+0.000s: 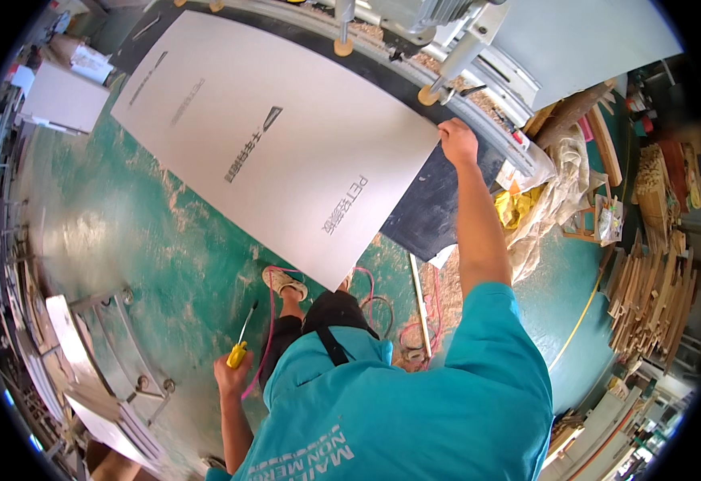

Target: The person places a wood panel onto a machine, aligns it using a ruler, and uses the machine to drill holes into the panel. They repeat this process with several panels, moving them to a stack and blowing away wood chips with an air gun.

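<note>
My left hand point(228, 377) is wrapped round the yellow handle of a screwdriver point(241, 350), held low at my side with its shaft pointing up and away. My right arm reaches forward. At the far right corner of a large white board point(286, 144), my right hand point(458, 144) has its fingers curled against the edge, pinching it. Printed marks run across the board's pale face. It lies on the dark bed of a machine point(435, 200), with its near corner sticking out over the floor by my feet.
Metal rods with round tan wheels point(343, 46) stand along the machine's far rail. A pink hose point(269, 337) loops round my legs. Wood strips point(647, 297) are stacked at right, beside a crumpled sack point(563, 176). A wheeled metal trolley point(126, 337) stands at left. Sawdust lies on the green floor.
</note>
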Motion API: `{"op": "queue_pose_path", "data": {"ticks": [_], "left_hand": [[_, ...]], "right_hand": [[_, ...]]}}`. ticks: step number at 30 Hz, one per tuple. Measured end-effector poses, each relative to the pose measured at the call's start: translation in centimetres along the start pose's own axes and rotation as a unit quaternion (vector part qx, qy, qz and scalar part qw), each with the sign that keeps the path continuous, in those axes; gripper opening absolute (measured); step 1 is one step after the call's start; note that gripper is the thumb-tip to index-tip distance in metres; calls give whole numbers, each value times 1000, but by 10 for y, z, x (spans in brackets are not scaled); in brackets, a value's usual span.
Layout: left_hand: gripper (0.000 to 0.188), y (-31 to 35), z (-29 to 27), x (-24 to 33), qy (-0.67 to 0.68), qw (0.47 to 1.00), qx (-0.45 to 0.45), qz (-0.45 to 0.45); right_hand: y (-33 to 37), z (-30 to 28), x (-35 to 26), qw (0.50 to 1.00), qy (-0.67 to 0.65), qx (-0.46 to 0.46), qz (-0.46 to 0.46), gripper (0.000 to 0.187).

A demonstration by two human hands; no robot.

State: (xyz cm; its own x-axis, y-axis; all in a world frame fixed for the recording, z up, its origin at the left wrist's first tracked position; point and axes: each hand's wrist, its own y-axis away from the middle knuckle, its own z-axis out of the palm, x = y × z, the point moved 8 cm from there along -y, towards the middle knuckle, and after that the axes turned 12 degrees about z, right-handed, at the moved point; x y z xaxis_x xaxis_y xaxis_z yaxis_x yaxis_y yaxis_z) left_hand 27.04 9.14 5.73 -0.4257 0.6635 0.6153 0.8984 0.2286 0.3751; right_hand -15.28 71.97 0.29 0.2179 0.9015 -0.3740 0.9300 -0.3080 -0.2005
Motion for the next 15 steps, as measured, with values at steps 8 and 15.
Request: {"op": "queue_pose_path", "data": {"ticks": [8,15], "left_hand": [[38,4,6,0,2,999,-39,9],[39,2,-8,-36,50,997,-52,17]], "right_hand": [[148,8,-83,993,28,-64,-94,7],[488,28,-242,899,-80,-379,-205,3]]}}
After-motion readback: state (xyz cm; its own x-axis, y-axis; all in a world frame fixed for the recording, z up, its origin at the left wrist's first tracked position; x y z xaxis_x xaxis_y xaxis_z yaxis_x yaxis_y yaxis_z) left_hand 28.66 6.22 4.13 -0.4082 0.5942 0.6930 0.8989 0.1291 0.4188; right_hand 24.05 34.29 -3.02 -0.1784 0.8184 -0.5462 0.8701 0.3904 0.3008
